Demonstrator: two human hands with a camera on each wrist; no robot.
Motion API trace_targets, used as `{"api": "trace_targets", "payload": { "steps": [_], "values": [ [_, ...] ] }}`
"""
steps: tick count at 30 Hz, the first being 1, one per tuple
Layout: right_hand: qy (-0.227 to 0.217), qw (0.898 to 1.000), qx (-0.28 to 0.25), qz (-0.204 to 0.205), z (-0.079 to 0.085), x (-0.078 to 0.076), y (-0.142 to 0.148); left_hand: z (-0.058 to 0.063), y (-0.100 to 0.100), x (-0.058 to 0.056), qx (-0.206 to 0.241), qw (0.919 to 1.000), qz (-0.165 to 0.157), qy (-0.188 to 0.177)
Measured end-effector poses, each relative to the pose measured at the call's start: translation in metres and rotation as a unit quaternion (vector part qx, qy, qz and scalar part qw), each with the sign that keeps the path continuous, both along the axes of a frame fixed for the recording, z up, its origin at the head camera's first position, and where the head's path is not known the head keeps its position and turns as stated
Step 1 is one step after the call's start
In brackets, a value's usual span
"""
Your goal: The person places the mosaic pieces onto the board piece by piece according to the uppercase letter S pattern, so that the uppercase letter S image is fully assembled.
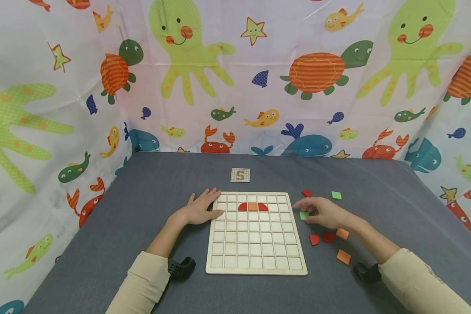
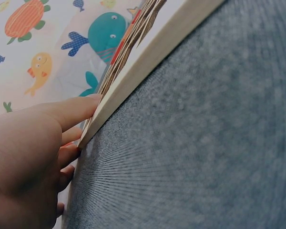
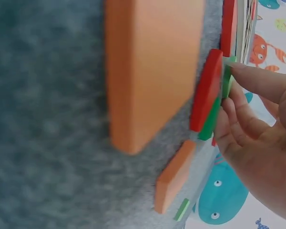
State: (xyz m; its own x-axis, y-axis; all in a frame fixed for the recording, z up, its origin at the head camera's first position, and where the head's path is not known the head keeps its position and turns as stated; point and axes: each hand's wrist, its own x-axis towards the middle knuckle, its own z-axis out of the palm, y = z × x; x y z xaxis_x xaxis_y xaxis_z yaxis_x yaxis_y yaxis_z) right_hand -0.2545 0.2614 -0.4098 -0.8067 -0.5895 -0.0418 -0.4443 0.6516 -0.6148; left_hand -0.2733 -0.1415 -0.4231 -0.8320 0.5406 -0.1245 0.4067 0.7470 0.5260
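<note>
My grid board point(image 1: 255, 249) has three tiles point(image 1: 253, 206) in, loose tiles point(image 1: 343, 256) left; left hand point(image 1: 199, 210) flat on it, right hand point(image 1: 326, 213) pinching a green square point(image 3: 228, 78).

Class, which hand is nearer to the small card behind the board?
Left. In the head view, the left hand is below and left of the card; the right hand is farther off, below and well to the right.

Green tile point(image 1: 303, 215), seemingly pinched, beside board point(image 1: 256, 237)
</note>
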Motion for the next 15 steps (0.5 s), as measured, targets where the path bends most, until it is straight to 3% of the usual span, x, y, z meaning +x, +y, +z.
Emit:
{"api": "trace_targets", "payload": {
  "steps": [10, 15],
  "values": [
    [-0.030, 0.999, 0.026, -0.012, 0.0095, -0.0013, -0.0080, -0.0026, 0.0001, -0.0012, -0.005, 1.0000, 0.003, 0.003],
    [-0.044, 0.999, 0.014, -0.010, 0.0103, -0.0013, -0.0047, -0.0028, 0.0009, -0.0021, -0.007, 1.0000, 0.003, 0.000]
  ]
}}
